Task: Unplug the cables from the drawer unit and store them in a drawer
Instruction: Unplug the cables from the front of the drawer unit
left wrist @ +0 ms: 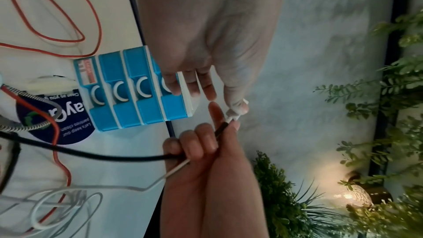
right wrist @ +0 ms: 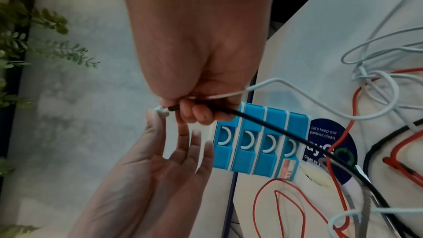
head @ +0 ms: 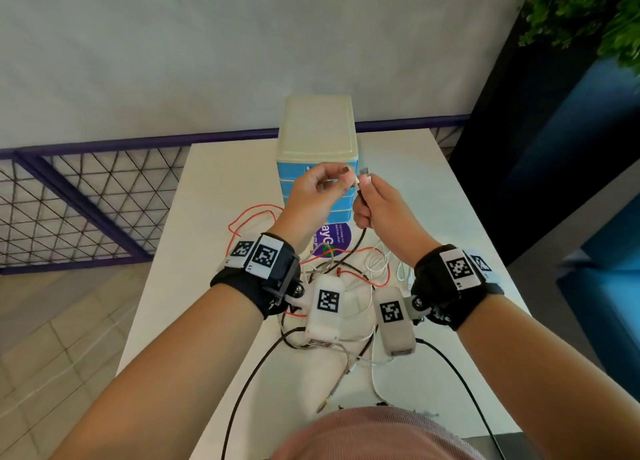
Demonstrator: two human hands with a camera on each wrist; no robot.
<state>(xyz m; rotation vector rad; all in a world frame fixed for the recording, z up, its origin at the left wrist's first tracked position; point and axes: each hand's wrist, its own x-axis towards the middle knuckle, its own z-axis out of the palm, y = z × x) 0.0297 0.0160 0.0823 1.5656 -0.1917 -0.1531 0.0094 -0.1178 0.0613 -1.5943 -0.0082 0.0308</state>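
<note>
The drawer unit [head: 318, 148] stands at the far end of the white table [head: 214, 189], with a cream top and blue drawers [left wrist: 135, 115], all pushed in. Both hands are raised in front of it. My right hand [head: 363, 191] grips a black cable [head: 360, 238] and a thin white cable [right wrist: 263, 82] in its fist; a metal plug [head: 364, 172] sticks out above it. My left hand [head: 348, 179] pinches the white cable's plug [left wrist: 233, 115] between thumb and forefinger, with its other fingers spread. No cable visibly runs into the unit.
Loose red [head: 252, 214], white [head: 381, 269], braided [head: 343, 359] and black [head: 242, 390] cables lie tangled on the table in front of the unit, over a round purple sticker [head: 341, 238]. A mesh railing [head: 86, 203] is left of the table, plants [head: 588, 13] at right.
</note>
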